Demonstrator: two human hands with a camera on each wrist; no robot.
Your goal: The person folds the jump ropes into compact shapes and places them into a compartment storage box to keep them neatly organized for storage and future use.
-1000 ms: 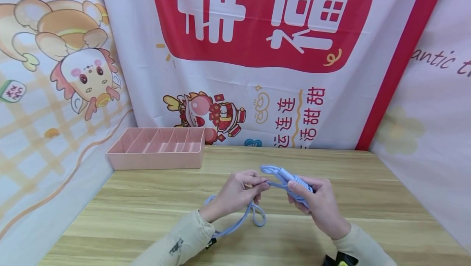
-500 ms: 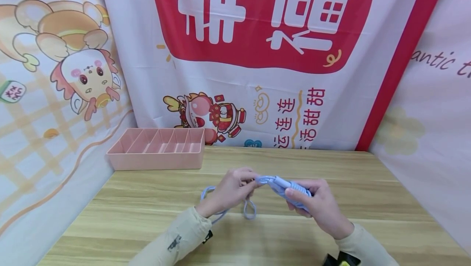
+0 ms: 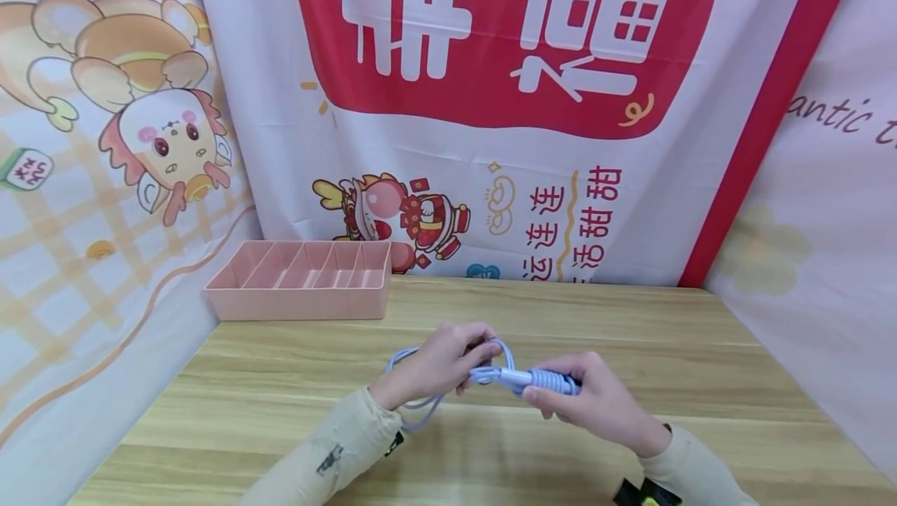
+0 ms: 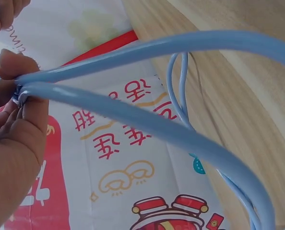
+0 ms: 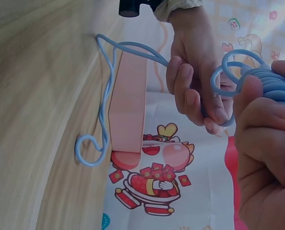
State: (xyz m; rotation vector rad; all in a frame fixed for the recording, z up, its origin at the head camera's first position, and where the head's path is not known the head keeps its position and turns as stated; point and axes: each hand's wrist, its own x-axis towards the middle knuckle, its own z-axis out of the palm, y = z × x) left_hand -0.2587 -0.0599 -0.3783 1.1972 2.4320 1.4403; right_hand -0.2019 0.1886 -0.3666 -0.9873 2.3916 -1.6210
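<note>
R hand (image 3: 596,397) has fingers and thumb curled firmly round a pale-blue, smooth, round-cord bundle (image 3: 552,381), neatly coiled, held up over the mid part of the tabletop (image 3: 701,381), w/ a small loop (image 5: 243,52) poking out its L end. Just beside, L hand (image 3: 448,358) pinches strands of the same cord b/w thumb and fingertips, no gap; exact finger lie partly hidden. From that pinch, loose pale-blue cord (image 4: 205,41) runs back past L wrist in long bends, approx above the tabletop's near-left part; can't tell for sure how much touches the wood.

Farther out: shallow pink plastic tray w/ divided slots (image 3: 301,305), at the tabletop's far-left corner, well apart from both hands. Behind the far edge, white-and-red printed cloth banner (image 3: 259,86).

Risks, prob.: if R grip slackens, coils could spring loose b/c the cord looks slick. Loose strands might snag on L sleeve (image 3: 329,444) or twist into a knot, esp. if pulled fast. Too hard a tug by L hand could distort the coils.
</note>
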